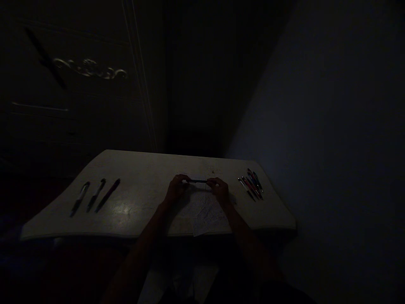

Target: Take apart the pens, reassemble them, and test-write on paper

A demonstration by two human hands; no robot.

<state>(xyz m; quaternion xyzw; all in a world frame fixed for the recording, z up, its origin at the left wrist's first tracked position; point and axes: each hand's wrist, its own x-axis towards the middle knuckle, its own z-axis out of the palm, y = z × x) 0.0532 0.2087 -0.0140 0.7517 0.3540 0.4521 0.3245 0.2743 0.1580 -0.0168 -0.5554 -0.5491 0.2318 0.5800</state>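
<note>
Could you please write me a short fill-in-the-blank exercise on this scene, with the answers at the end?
1. Held between the left hand and the right hand is exactly ____ slim pen.
2. To the left of the hands, ____ spaced-out pens lie on the table.
3. The tightly grouped bunch of pens lies to the ____ of the hands.

Missing words: one; three; right.

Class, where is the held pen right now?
In the head view, the pen is near centre, held between the left hand and right hand, by the paper.
</note>
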